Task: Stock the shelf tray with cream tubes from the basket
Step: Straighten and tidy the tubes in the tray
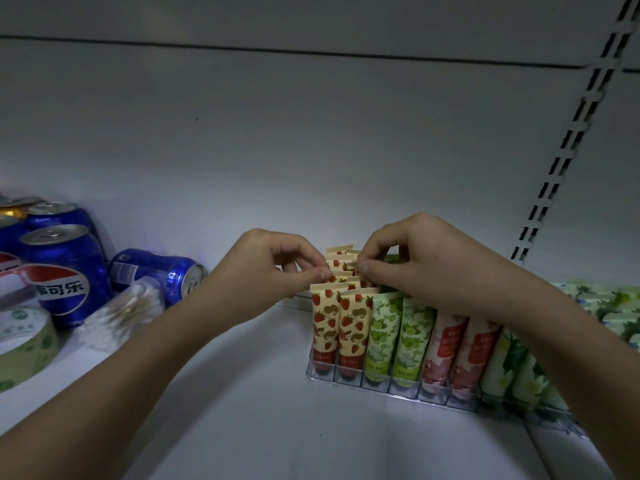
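Two hands at the tube tray

The left hand and right hand pinch strawberry tubes in the clear tray, right of the middle.

Open shelf: bare, left of tray.
Left obstacles: cans, cotton swabs, tape.
Above: free.

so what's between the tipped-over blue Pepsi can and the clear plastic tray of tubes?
In the head view, only the left hand and its forearm cross above bare white shelf between the can and tray.
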